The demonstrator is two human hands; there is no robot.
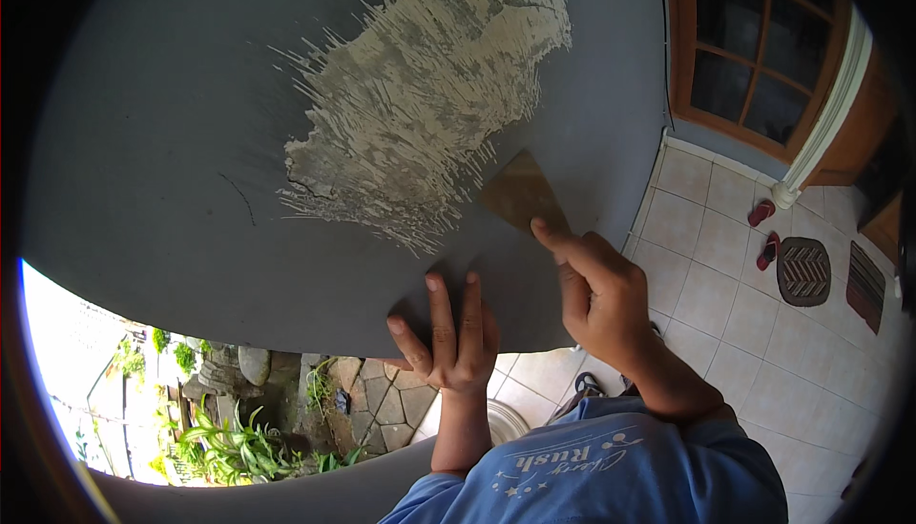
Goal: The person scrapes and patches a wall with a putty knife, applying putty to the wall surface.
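In my right hand (603, 290) is a putty knife, its wide flat blade (523, 192) angled up and to the left against the grey wall (191, 161). My thumb presses along the blade's lower part; the handle is hidden inside my closed fingers. The blade's tip lies just right of a large scraped patch (429, 94), where the grey paint is gone and streaky pale and grey plaster shows. My left hand (453, 338) rests on the wall near its lower edge, below the patch, fingers spread and holding nothing.
On the right, a wood-framed window (763, 37) stands above a pale tiled floor (711, 276). A dark oval mat (803, 272) and red sandals (767, 252) lie there. Beyond the wall's lower edge at left are green plants (243, 448) and stone paving (382, 405).
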